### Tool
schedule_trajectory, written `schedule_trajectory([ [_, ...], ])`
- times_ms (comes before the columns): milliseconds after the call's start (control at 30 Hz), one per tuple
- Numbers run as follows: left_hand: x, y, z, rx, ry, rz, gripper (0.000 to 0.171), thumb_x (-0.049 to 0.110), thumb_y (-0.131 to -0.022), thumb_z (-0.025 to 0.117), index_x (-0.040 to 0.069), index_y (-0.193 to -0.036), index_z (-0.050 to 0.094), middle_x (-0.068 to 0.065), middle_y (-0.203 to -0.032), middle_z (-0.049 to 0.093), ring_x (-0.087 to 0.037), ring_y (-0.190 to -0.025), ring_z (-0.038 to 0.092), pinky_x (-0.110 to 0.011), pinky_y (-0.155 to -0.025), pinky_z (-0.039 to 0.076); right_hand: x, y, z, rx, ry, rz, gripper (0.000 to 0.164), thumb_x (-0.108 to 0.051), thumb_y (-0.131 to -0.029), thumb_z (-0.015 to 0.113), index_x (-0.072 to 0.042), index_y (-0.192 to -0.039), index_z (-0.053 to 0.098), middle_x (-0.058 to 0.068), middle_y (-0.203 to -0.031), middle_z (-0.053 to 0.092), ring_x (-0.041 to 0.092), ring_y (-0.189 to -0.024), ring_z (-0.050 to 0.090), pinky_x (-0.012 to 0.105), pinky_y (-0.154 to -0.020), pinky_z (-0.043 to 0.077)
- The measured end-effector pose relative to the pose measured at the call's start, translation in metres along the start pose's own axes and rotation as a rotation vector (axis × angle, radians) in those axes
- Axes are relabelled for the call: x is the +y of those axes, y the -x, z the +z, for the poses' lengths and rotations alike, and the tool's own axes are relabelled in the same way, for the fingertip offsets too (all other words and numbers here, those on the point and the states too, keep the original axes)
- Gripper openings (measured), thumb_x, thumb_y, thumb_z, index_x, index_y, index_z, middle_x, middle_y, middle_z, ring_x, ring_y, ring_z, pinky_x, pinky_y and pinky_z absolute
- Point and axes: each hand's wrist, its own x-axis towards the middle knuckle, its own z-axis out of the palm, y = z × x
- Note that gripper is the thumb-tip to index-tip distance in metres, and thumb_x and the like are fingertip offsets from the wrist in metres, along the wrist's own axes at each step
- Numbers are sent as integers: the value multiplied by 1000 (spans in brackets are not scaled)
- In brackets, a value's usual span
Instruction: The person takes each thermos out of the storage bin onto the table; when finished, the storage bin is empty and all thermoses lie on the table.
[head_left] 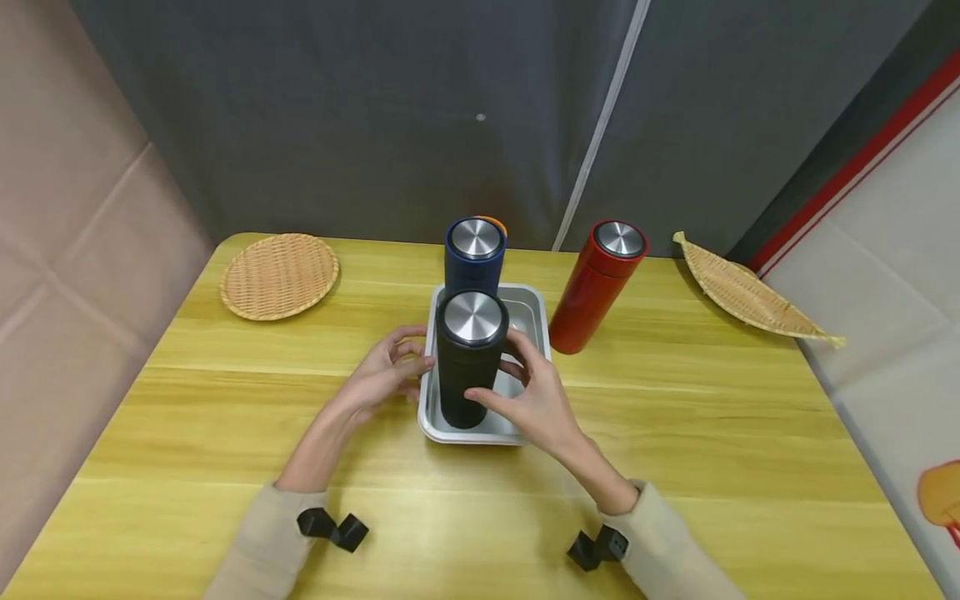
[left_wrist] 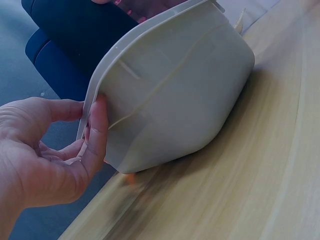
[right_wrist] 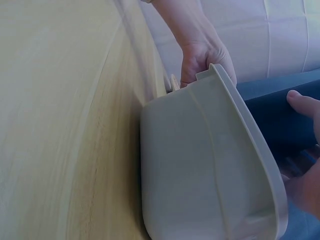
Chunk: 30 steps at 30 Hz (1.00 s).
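Note:
A black thermos bottle (head_left: pixel 467 362) with a steel lid stands in the near part of a grey plastic bin (head_left: pixel 425 408). My right hand (head_left: pixel 532 400) grips its right side, thumb in front and fingers behind. Behind it, a blue thermos bottle (head_left: pixel 474 275) stands in the bin's far part. On the bin's left side, my left hand (head_left: pixel 390 367) pinches the rim between thumb and fingers, as the left wrist view shows. To the right of the bin a red thermos bottle (head_left: pixel 592 292) stands on the table. Something orange (head_left: pixel 495 223) is mostly hidden behind the blue bottle.
A round woven tray (head_left: pixel 281 277) lies at the table's back left. At the back right is a leaf-shaped woven tray (head_left: pixel 750 292), reaching over the edge. A dark grey curtain (head_left: pixel 360 125) hangs behind the wooden table (head_left: pixel 247 417).

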Motion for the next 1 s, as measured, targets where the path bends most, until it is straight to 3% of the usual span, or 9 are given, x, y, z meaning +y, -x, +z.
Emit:
schedule_trajectory([
  [233,-2,1,-3,-1,-4,-11,55,0,-93,58,0,-141,32,-11,-101,53,-16,-71,59,-29,-54,53,2,1,1,-13,15,18,74,4,-68,85,0,-132,49,12,-127,56,24,-113,56,32,-92,51],
  [667,-1,-2,0,4,-6,-11,56,0,-93,59,1,-142,32,-12,-101,52,-17,-76,59,-31,-54,55,-1,6,-8,29,-26,-34,75,10,-65,84,2,-131,50,13,-125,56,24,-110,59,34,-92,51],
  [1000,-2,-1,0,12,1,-12,57,-1,-92,59,1,-142,32,-13,-102,52,-18,-74,57,-28,-54,54,-11,2,-20,38,56,-66,74,8,-66,85,0,-131,51,11,-127,57,23,-111,58,32,-91,52],
])
